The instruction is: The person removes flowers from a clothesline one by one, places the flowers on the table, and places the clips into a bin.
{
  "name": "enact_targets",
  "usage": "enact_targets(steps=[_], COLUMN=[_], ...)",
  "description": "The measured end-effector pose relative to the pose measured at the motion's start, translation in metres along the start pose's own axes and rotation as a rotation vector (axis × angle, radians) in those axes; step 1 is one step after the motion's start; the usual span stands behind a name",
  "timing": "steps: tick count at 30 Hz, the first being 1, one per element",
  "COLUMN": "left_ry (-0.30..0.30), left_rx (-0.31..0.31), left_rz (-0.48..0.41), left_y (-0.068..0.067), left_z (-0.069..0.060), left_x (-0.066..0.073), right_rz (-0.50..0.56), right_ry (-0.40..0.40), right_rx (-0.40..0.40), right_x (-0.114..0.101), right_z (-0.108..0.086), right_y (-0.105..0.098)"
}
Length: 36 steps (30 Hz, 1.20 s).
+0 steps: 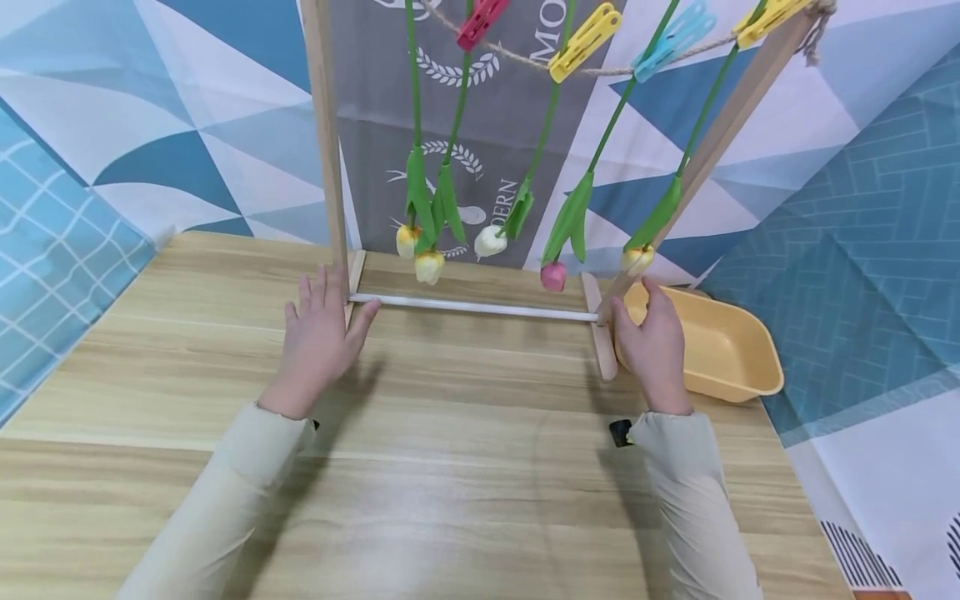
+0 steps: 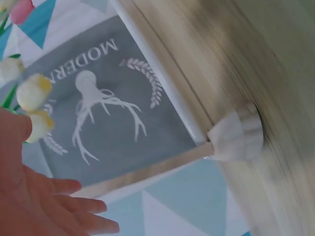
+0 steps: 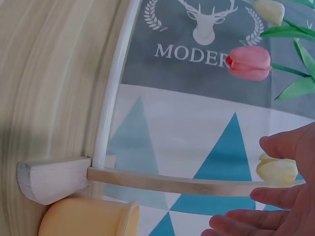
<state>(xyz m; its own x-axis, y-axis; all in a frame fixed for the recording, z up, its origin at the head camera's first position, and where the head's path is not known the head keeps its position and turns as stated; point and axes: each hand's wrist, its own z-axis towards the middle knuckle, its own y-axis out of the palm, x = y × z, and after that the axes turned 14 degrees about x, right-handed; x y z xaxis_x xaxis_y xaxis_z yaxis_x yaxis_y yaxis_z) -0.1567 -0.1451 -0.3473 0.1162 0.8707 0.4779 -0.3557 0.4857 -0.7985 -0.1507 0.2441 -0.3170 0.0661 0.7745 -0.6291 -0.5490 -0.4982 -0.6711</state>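
Pale wood, faintly grained, squared and slim: a frame (image 1: pixel 330 142) standing upright on the desk (image 1: pixel 450 500), between the fingers (image 1: pixel 318 292) of the left hand (image 1: pixel 321 342) and those of the right hand (image 1: pixel 660 343). Long axis of each side vertical, with a left post (image 1: pixel 337 200) rising just beside the left fingers and a right post (image 1: pixel 733 108) rising beside the right fingers. Flat below, with a left foot (image 1: pixel 357 268) and a right foot (image 1: pixel 604 346) laid front to back near the fingers. Straight and low, a white rod (image 1: pixel 472 307) running crosswise from near the left thumb to the right post. Left fingers straight and spread, thumb held wide, gripping nothing; right fingers and thumb well parted, likewise gripping nothing; contact with the posts impossible to tell. Strung above the fingers, a twine (image 1: pixel 622 72) with red, yellow and light-blue clothespins (image 1: pixel 585 42). Clipped there, tulips (image 1: pixel 552 277) in yellow, white and pink, pointing heads down. Behind and right of the right fingers, a yellow-orange basin (image 1: pixel 720 342).
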Motion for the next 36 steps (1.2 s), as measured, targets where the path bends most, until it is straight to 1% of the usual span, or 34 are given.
enact_targets(steps=[3,5,7,9,10,12,14,18,21,23,27,31,36], left_ry=[-0.029,-0.060,-0.111,-0.167,-0.191,-0.222,-0.228,-0.214,-0.200,-0.196,-0.202,-0.211,-0.205], left_rx=[0.037,0.038,0.017,-0.019,-0.036,-0.046,-0.045,-0.027,-0.010,0.003,0.038,0.065,0.101], left_rz=[-0.090,-0.172,-0.277,-0.363,-0.392,-0.434,-0.458,-0.508,-0.526,-0.523,-0.488,-0.455,-0.410], left_y=[0.000,-0.001,-0.002,-0.004,-0.004,-0.005,-0.005,-0.004,-0.003,-0.001,0.002,0.005,0.008], left_z=[0.009,0.015,0.021,0.025,0.027,0.031,0.034,0.041,0.046,0.050,0.056,0.060,0.064], left_x=[-0.006,-0.010,-0.014,-0.017,-0.018,-0.020,-0.022,-0.022,-0.022,-0.021,-0.021,-0.020,-0.020], right_rz=[0.007,0.010,0.015,0.025,0.031,0.046,0.055,0.094,0.118,0.132,0.160,0.185,0.209], right_ry=[0.020,0.032,0.040,0.054,0.064,0.092,0.125,0.183,0.196,0.191,0.159,0.152,0.145], right_rx=[0.000,-0.009,-0.020,-0.033,-0.038,-0.047,-0.053,-0.060,-0.058,-0.062,-0.067,-0.069,-0.037], right_x=[0.001,0.002,0.002,0.001,0.002,0.003,0.005,0.007,0.007,0.006,0.005,0.007,0.009], right_z=[0.006,0.010,0.013,0.016,0.017,0.021,0.027,0.039,0.047,0.052,0.061,0.067,0.071], right_y=[0.001,0.002,0.003,0.004,0.005,0.005,0.004,0.002,0.002,0.004,0.009,0.015,0.022])
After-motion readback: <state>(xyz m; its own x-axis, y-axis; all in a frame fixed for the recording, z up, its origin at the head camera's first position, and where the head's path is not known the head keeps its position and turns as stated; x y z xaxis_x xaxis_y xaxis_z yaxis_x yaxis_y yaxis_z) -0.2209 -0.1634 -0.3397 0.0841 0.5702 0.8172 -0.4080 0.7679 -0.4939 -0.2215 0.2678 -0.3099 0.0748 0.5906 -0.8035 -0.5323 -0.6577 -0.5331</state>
